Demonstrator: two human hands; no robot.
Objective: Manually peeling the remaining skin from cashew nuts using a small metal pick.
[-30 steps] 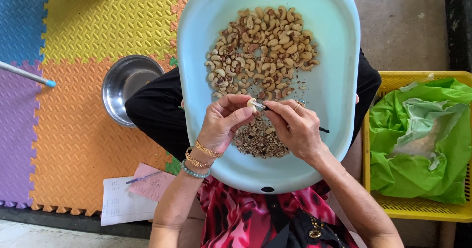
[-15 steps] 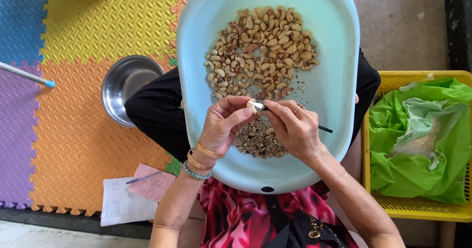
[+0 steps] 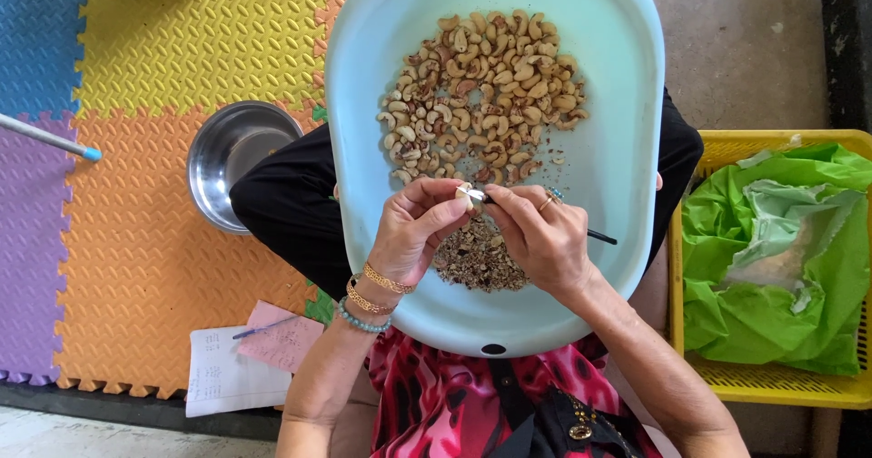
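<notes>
1. the small pale cashew kernel (image 3: 470, 192) sits pinched between the fingertips of my left hand (image 3: 413, 231), held just above the pale blue oval plastic tub (image 3: 627, 149) resting on my lap; most of the nut is covered by my fingers, so i cannot make out its shape.
2. my right hand (image 3: 540, 237) is closed around a thin dark-handled tool (image 3: 599, 236), its tip touching the kernel; only the handle end poking out past my hand shows clearly, and the working end is too small to read.
3. right beneath my hands lies a heap of brown skin scraps (image 3: 480, 260) on the tub floor, partly hidden by both hands.
4. further up the tub is a spread pile of curved beige and brown-skinned cashew nuts (image 3: 481, 95), apart from the scraps.
5. left of my knee a round shiny steel bowl (image 3: 232, 163) stands on the coloured foam puzzle mat (image 3: 136, 258); my dark trouser leg covers its right edge.
6. a sheet of white paper with a pink slip (image 3: 241, 363) lies by the mat's near edge, the writing too small to read.
7. a yellow plastic crate (image 3: 772, 390) holding crumpled green plastic sheeting (image 3: 781, 249) is cut off at the right edge.
</notes>
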